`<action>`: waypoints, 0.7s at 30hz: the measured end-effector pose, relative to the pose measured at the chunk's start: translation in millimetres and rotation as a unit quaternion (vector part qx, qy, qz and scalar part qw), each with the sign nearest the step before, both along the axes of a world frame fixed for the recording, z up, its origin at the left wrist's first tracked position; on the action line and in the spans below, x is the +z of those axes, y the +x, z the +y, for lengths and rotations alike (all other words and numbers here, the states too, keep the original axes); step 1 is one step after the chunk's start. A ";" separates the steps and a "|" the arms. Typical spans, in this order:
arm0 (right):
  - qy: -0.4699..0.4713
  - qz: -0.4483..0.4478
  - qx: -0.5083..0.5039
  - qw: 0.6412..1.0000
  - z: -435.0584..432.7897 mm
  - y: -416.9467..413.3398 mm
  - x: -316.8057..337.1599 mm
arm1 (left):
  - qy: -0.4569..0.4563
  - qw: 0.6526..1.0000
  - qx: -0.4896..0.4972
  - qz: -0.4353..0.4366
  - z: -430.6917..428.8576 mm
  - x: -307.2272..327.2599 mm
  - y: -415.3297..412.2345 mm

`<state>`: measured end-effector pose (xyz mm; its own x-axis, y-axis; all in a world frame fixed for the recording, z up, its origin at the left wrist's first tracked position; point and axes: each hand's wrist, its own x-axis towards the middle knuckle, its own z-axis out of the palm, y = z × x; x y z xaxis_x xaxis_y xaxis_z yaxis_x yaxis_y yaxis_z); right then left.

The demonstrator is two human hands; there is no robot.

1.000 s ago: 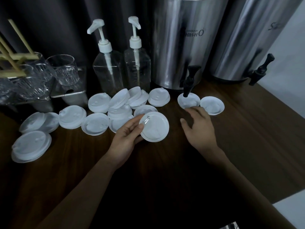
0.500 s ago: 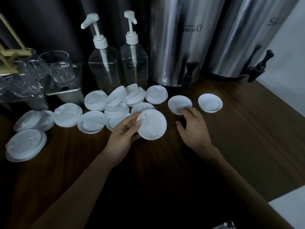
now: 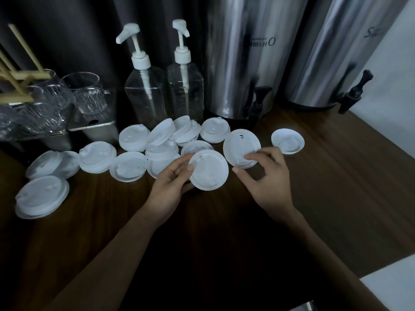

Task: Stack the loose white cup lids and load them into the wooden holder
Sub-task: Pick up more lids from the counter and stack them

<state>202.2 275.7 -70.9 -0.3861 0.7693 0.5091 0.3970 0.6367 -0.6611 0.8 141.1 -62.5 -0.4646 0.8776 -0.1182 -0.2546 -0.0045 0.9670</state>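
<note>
Holder [image 3: 15, 70] cropped — lid [image 3: 208, 170] underside hidden

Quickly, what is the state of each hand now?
Left hand: closed on a white lid.
Right hand: closed on another lid, lifted and tilted.

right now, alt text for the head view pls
Each hand holds a white cup lid: left hand one, right hand another. More loose lids litter the wooden counter before pump bottles and steel urns.
</note>
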 end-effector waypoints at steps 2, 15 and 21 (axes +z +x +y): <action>0.018 0.020 0.034 0.999 -7.8 -1.6 2.1 | 0.003 1.000 0.005 -0.004 0.2 0.2 1.0; 0.084 -0.045 0.139 0.986 -37.2 -22.1 -3.2 | 0.009 1.000 0.000 -0.003 0.2 -2.2 -0.7; 0.032 -0.036 0.132 0.990 -42.4 -28.4 -1.5 | 0.012 1.000 -0.005 -0.008 -0.2 -0.5 -0.8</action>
<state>173.8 233.3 -72.4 -0.6070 0.6037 0.5168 0.2557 0.7641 -0.5923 0.1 141.0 -63.0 -0.4534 0.8852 -0.1039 -0.2703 -0.0255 0.9624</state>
